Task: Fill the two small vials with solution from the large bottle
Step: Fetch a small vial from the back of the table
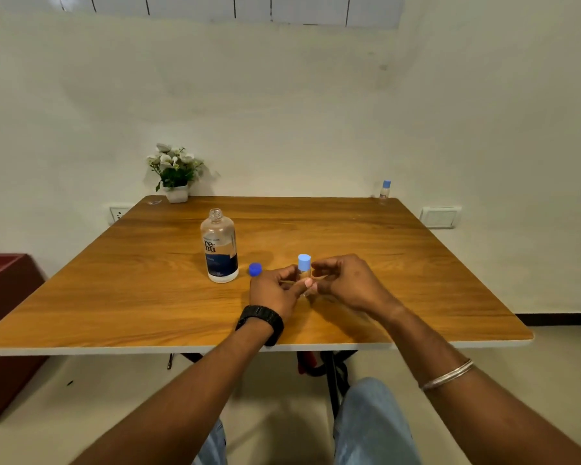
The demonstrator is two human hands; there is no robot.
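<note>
**Vial in both hands, cap on**

Vial stands mid-counter, its pale blue cap seated. The left hand pinches its body; the right hand hovers beside it, fingers loosely curled, seemingly holding nothing. The large bottle stands uncapped to the left, its blue lid just beside it. A second vial waits at the far corner. Likely next: unscrewing the cap, which needs a firm left-hand hold.

Wooden table, open bottle, blue cap, flowerpot, far vial

Plain room: wooden table, white wall, potted flowers, wall sockets.
</note>
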